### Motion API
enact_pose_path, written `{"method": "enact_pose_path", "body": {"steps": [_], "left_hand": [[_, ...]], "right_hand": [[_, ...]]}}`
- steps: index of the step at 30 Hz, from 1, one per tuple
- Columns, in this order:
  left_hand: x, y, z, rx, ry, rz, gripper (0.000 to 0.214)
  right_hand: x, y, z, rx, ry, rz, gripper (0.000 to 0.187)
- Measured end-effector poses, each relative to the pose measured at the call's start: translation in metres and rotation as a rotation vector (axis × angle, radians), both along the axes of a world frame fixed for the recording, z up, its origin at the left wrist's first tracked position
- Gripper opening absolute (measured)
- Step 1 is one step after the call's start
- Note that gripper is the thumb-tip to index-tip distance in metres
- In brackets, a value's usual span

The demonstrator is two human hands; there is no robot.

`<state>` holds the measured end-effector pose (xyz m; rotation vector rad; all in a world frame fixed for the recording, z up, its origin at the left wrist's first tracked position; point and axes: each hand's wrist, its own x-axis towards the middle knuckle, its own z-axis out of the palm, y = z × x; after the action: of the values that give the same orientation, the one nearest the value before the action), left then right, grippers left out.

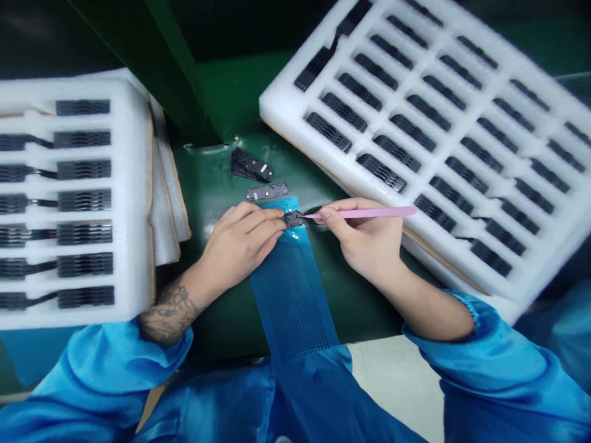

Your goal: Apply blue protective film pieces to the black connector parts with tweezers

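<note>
My left hand [242, 240] is closed, pinching a small black part [292, 218] over the top end of a long blue strip [295, 295] dotted with tiny black pieces. My right hand [362, 237] is closed on pink tweezers [364, 213], whose tip touches that black part. Both hands meet in the middle of the green table [221, 178].
Just beyond the hands lie a small grey flat part [267, 192] and a little pile of black parts [250, 165]. A white foam tray [124, 203] with rows of black parts sits at the left. A larger white foam tray [466, 74], tilted, fills the right.
</note>
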<state>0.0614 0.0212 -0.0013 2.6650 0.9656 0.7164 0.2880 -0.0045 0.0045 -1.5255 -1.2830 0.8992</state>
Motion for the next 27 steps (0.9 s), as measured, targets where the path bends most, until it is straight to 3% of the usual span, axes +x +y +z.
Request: {"method": "enact_pose_path", "body": {"steps": [27], "left_hand": [[0.0008,0.0004,0.0012,-0.018,0.016,0.005,0.010]], "right_hand": [[0.0009,-0.0008,-0.0017,0.010,0.002,0.020,0.015]]}}
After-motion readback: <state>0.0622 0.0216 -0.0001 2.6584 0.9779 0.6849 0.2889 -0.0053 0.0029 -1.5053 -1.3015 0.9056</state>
